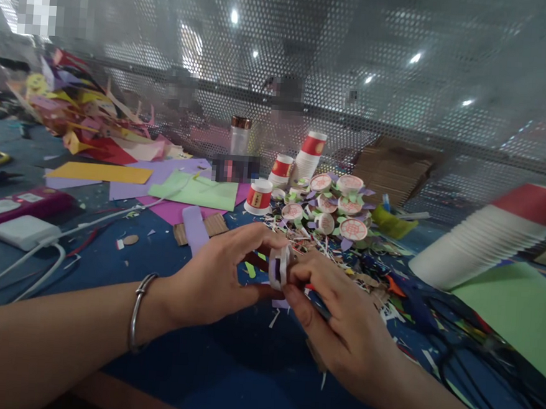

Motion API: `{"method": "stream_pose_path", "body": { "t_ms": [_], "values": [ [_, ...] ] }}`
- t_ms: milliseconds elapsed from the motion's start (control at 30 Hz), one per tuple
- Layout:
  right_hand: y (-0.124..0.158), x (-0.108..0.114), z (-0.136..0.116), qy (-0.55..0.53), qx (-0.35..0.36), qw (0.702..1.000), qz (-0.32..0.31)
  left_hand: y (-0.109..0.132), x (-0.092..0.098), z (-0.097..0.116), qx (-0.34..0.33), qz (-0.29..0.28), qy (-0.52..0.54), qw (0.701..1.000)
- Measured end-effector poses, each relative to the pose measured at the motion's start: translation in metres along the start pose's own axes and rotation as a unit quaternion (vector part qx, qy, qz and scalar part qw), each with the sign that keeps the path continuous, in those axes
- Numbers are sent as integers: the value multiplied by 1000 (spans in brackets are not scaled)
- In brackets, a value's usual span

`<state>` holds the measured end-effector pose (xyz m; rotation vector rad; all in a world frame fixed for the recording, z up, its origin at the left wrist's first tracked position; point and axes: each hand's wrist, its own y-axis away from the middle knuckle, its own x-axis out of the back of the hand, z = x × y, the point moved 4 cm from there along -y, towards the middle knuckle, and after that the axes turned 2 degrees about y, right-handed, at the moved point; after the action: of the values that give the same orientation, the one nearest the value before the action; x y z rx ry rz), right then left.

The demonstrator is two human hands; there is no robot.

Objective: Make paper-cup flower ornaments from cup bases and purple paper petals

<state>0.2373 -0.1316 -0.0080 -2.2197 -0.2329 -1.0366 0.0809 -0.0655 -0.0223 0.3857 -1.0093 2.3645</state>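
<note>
A small white round piece (278, 268), looking like a cut-off paper cup bottom with a bit of purple in it, is held upright between my two hands. My left hand (224, 269) grips its left side with thumb and fingers curved around it. My right hand (340, 309) pinches the right side. A dark slim object (318, 302), partly hidden, lies along the right palm; its kind cannot be made out. Just beyond stand several cup bottoms with red web-like drawings (353, 229) and purple and green paper tabs.
Paper scraps litter the blue table (149, 370). Stacked paper cups (476, 243) lean at right beside green paper (522, 315) and black cables (467, 374). Coloured sheets (199, 190), a cardboard piece (215, 223), a white charger (25, 232) and a jar (240, 137) stand or lie leftward.
</note>
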Motion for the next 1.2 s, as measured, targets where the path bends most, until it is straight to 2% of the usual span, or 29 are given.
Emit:
{"method": "stream_pose_path", "body": {
  "t_ms": [167,300,400,500,667,833,1067,1200],
  "values": [
    [1,-2,0,7,6,1000,-4,1,0,3,-13,3,-24,1000],
    [0,0,-2,15,8,1000,7,2,-1,3,15,4,-7,1000],
    [-1,3,-3,19,-3,1000,18,1,-5,-2,70,-15,106,992],
    [-2,8,-1,24,-22,999,37,-1,-8,-7,122,-51,233,963],
    [-2,18,10,54,-52,990,121,-3,-12,-7,162,-103,335,922],
    [-4,18,17,80,-42,990,104,-2,-16,-4,183,-137,364,903],
    [-3,16,18,84,-60,989,103,0,-17,-8,187,-116,365,905],
    [-2,16,18,102,-56,986,116,0,-17,-9,204,-121,395,888]
  ]
}}
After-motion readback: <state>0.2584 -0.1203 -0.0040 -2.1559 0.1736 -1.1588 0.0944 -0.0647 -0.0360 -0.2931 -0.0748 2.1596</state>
